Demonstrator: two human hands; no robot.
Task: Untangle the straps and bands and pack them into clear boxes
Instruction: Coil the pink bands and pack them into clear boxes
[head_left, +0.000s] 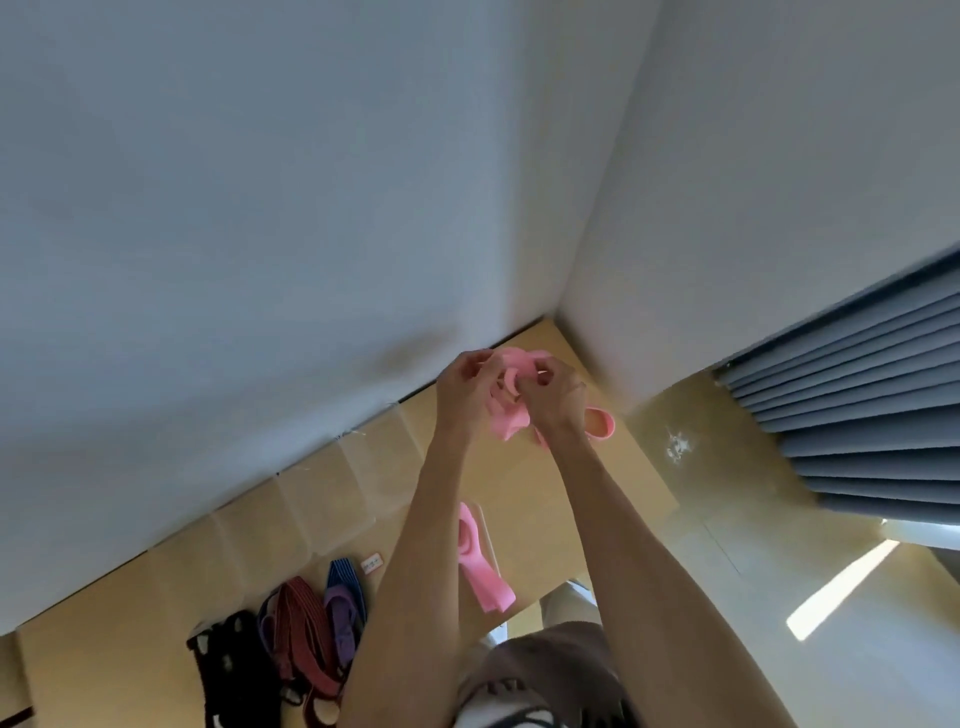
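Both hands are raised above the wooden table (415, 457) and work at a tangled pink band (511, 410). My left hand (465, 382) pinches the bundle on its left side. My right hand (553, 395) grips it on the right, and a pink loop (600, 422) hangs out past the right wrist. A loose end of pink band (480, 566) dangles lower down between my forearms. On the table at the lower left lies a pile of other straps: black (228, 665), dark red (304, 639), purple (343, 618) and blue striped (345, 577).
Clear boxes (322, 499) stand in a row along the white wall, hard to make out. A small white label (371, 564) lies near the straps. Grey curtains (857, 405) hang at the right above a glossy floor.
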